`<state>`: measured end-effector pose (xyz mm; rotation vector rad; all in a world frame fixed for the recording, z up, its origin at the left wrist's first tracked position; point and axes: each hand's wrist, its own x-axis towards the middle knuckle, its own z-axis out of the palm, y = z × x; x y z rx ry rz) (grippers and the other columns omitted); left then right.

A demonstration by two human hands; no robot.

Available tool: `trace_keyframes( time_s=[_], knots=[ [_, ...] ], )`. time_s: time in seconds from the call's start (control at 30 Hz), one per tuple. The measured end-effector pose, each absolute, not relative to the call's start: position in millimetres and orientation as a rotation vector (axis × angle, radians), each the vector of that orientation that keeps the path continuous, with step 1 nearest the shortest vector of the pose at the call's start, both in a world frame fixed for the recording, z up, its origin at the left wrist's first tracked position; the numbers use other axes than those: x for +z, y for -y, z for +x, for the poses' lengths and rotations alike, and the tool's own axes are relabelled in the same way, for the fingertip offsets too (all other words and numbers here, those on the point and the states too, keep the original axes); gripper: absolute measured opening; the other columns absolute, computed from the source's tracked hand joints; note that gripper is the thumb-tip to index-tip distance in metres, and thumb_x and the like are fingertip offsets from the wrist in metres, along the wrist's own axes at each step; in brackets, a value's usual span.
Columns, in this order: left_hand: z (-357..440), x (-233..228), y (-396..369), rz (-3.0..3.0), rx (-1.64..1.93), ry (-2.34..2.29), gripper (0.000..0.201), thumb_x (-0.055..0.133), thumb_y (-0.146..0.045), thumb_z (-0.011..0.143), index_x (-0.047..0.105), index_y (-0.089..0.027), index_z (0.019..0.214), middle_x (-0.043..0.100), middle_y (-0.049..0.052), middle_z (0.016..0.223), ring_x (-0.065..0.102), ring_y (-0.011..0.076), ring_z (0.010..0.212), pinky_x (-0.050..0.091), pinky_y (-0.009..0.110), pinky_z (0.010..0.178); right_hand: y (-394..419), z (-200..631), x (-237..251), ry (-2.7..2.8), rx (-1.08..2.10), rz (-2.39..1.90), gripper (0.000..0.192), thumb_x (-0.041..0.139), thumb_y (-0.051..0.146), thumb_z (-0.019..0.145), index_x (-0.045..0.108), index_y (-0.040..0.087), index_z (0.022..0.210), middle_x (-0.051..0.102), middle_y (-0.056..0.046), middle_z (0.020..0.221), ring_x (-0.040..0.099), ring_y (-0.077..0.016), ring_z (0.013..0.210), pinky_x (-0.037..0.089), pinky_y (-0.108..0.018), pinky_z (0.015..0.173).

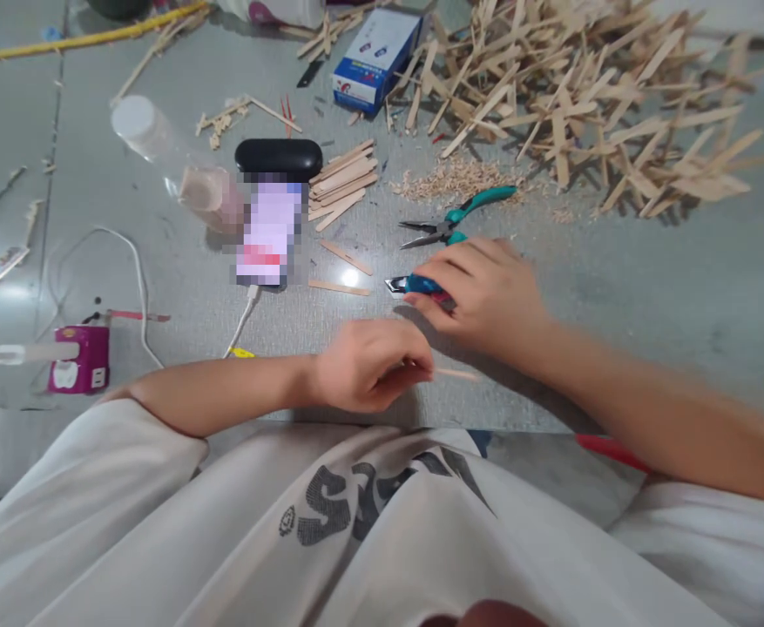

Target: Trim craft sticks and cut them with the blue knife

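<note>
My left hand [376,366] is closed in a pinch near the table's front edge. A thin wooden craft stick [456,374] pokes out to the right from its fingertips. Above and to the right, my right hand [486,287] has its fingers around a blue utility knife [424,285], its blade pointing left, low over the tabletop. Just beyond that hand lie teal-handled needle-nose pliers [447,228] with their jaws apart. Two loose craft sticks, one flat stick [339,287] and one slanted stick [346,257], rest left of the knife tip.
A large heap of craft sticks [564,113] spreads over the back right, with wood chips [453,181] before it. A blue box [376,61], stacked sticks [342,178], a black case [279,158], a phone [269,231], a clear bottle [172,161] and a purple charger [79,359] stand around.
</note>
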<state>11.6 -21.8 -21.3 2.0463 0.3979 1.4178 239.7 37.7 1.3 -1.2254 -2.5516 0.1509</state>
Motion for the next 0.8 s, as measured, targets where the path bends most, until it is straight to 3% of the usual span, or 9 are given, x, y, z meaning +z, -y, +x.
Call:
trace_keyframes(
  time_s=[0.23,0.4,0.6,0.77,0.8],
  knots=[
    [10,-27,24,2.282,1.31,-0.164,0.01,0.064,-0.016,0.119,0.06,-0.025,0.119,0.085,0.002,0.093,0.08,0.0149,0.077,0.061,0.027,0.074,-72,167,17,2.765,0.214,-1.183,0.03,0.063,0.042,0.117,0.088,0.025,0.111,0.089,-0.015,0.112,0.075,-0.0341,0.1,0.044,-0.047,0.086],
    [10,-33,24,2.188,1.303,-0.239,0.004,0.063,-0.024,0.123,0.06,-0.024,0.12,0.085,0.004,0.096,0.08,0.0141,0.08,0.06,0.025,0.075,-90,130,29,2.949,0.313,-1.479,0.035,0.054,0.028,0.118,0.087,0.019,0.125,0.09,-0.02,0.12,0.08,-0.0328,0.096,0.04,-0.041,0.072],
    [8,-33,24,2.039,1.298,-0.438,0.012,0.065,-0.03,0.123,0.066,-0.023,0.113,0.085,0.004,0.092,0.077,0.0125,0.073,0.058,0.023,0.07,-91,124,34,3.01,0.319,-1.479,0.036,0.055,0.024,0.116,0.083,0.011,0.135,0.089,-0.025,0.126,0.083,-0.0353,0.101,0.044,-0.04,0.074],
    [9,-33,25,1.563,1.254,-0.648,0.031,0.081,-0.048,0.115,0.069,-0.022,0.106,0.082,0.002,0.088,0.077,0.0113,0.069,0.06,0.022,0.067,-99,154,34,2.931,0.312,-1.377,0.031,0.055,0.023,0.117,0.082,0.014,0.127,0.088,-0.024,0.132,0.081,-0.036,0.116,0.054,-0.044,0.092],
    [11,-32,24,1.411,1.27,-0.674,0.036,0.085,-0.052,0.113,0.067,-0.022,0.105,0.081,0.001,0.087,0.076,0.0109,0.067,0.06,0.022,0.064,-100,167,35,2.806,0.325,-1.342,0.027,0.057,0.025,0.116,0.082,0.016,0.123,0.089,-0.022,0.124,0.081,-0.0341,0.108,0.055,-0.043,0.089]
  ],
)
